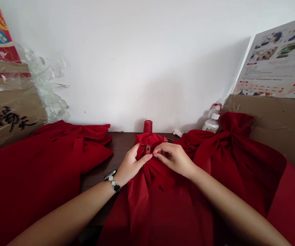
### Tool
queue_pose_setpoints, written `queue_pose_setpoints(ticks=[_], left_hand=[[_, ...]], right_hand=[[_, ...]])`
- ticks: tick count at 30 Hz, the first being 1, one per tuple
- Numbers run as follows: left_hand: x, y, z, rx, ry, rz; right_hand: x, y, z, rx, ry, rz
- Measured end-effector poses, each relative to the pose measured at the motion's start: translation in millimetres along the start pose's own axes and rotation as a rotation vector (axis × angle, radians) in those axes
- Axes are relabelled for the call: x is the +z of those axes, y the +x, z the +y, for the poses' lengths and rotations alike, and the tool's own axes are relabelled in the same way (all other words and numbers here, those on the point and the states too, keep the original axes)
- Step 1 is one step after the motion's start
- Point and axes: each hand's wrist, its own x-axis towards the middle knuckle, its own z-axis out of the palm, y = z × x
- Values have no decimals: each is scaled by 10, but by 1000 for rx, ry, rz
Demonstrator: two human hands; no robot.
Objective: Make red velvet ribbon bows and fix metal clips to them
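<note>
1. The middle red cloth bundle (154, 205) lies at the bottom centre of the frame, directly in front of the person. Its long axis runs up the frame, from the wide cloth near the body to a gathered neck with a bow-like ruffle on the dark wooden table (116, 152).

2. The left hand (130, 164) and right hand (174, 159) sit on either side of that neck, and neither is clearly nearer. The left hand's fingers curl against the folds, closed on the cloth. The right hand is closed in a pinch, its fingertips (158, 154) almost meeting the left hand's at the centre. Whether they also hold something thin there is too small to tell.

3. A small metal clip (148, 149) sits upright in the ruffle, just above the meeting fingertips — the only hard thing between the hands.

4. Just beyond the neck stands a red thread cone (148, 126), upright against the white wall (147, 61). A small white scrap (178, 133) lies to its right.

5. Two more red cloth bundles flank the work: one at the left (34, 177), touching neither hand, and one at the right (236, 160), close beside the right hand. A white plastic bottle (211, 123) stands behind the right one.

6. A cardboard box (11, 116) with black writing fills the left edge, and a printed poster (275, 59) leans at the upper right.
</note>
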Motion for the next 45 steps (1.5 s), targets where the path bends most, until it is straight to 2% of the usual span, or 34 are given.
queue_pose_setpoints(ticks=[3,6,9,16,19,24,28,31,34,37,41,43,45], left_hand=[[-50,17,21,10,-39,-2],[-103,36,29,16,-107,7],[-128,41,22,-9,-192,25],[-137,34,30,-61,-275,-24],[-153,30,1,-90,-314,-51],[-166,26,-35,-85,-381,-85],[-198,49,2,-86,-374,-24],[-229,65,34,-70,-339,31],[-235,60,46,-23,-243,38],[-212,35,50,19,-119,-36],[-170,-6,73,47,-23,-119],[-158,-18,92,67,6,-126],[-153,-20,112,76,17,-141]], right_hand=[[-107,0,-20,-5,13,88],[-177,9,-26,79,194,201],[-170,20,-34,116,326,150],[2,1,-40,13,155,96],[57,-15,11,-14,117,105],[89,-32,107,-16,83,38],[79,-16,86,-41,155,21],[63,1,51,16,304,3],[55,10,41,79,501,-20],[53,11,39,127,661,-12],[53,13,15,219,748,-31],[50,21,8,285,784,11],[35,33,12,349,849,115]])
